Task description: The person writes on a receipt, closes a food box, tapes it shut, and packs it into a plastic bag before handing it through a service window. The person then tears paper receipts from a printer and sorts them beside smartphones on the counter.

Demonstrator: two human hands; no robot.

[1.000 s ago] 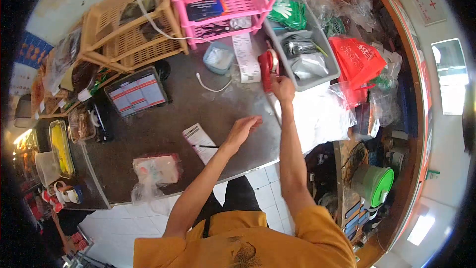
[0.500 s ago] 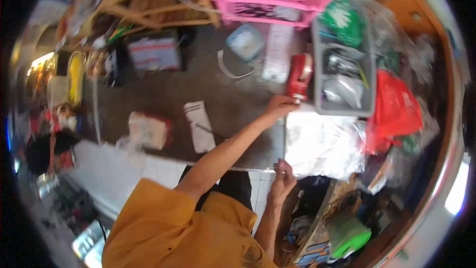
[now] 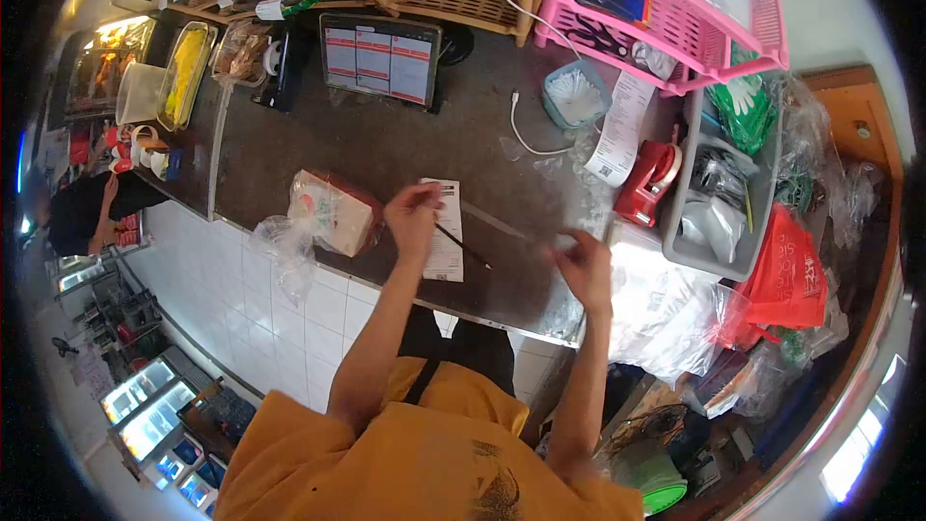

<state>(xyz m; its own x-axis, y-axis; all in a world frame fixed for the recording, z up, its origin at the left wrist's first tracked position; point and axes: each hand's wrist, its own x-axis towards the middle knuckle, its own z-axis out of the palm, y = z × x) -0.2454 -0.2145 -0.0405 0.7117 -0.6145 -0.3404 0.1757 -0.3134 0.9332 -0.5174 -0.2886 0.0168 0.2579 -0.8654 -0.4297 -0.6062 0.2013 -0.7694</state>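
A narrow strip of clear tape (image 3: pixel 497 221) stretches between my two hands above the dark table. My left hand (image 3: pixel 413 220) pinches one end, over the left edge of a printed paper slip (image 3: pixel 445 256). At the other end, my right hand (image 3: pixel 585 268) is closed with thumb and finger together, slightly blurred. A dark pen (image 3: pixel 465 247) lies across the slip. Left of my left hand sits a wrapped package (image 3: pixel 333 217) in clear plastic. The red tape dispenser (image 3: pixel 640 189) stands beyond my right hand, beside the grey bin.
A tablet (image 3: pixel 379 63) stands at the back, near a blue tub (image 3: pixel 577 96) and a white cable (image 3: pixel 522 138). Pink baskets (image 3: pixel 666 14), a grey bin (image 3: pixel 719 260) and white plastic bags (image 3: pixel 656 304) crowd the right. Another person's arm (image 3: pixel 105 207) shows far left.
My left hand has left the tape dispenser and moved left to the paper slip. My right hand has risen from the table edge. A strip of tape now spans them; the view has shifted.
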